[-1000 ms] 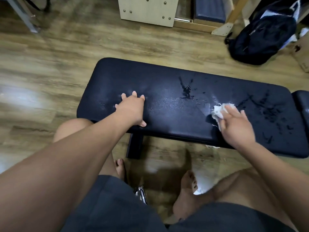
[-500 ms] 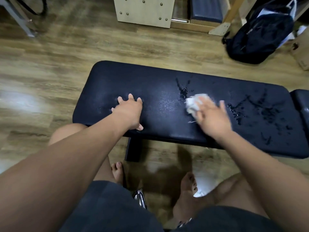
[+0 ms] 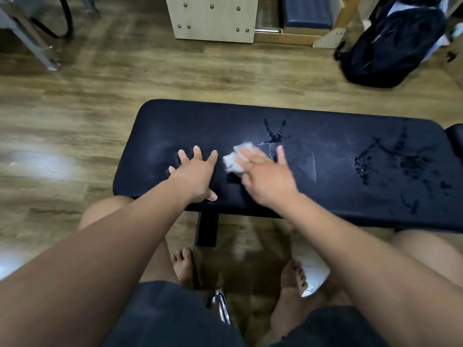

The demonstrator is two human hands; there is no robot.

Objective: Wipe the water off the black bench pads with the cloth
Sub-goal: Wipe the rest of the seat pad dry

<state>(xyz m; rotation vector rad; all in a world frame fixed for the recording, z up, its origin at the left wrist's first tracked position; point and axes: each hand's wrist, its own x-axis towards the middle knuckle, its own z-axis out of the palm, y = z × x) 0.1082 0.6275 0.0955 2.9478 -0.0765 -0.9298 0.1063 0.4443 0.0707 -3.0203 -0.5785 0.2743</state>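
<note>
The left hand [image 3: 194, 175] lies flat on the surface [image 3: 338, 156], just beside the right hand [image 3: 265, 177] and the cloth [image 3: 234, 160]. It blocks the way left. To the right, the surface is open, with only water spots [image 3: 390, 161].

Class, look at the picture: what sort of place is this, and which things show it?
Probably a home gym or exercise room: a padded black bench, a wooden frame with another blue pad, and a backpack on the floor.
</note>
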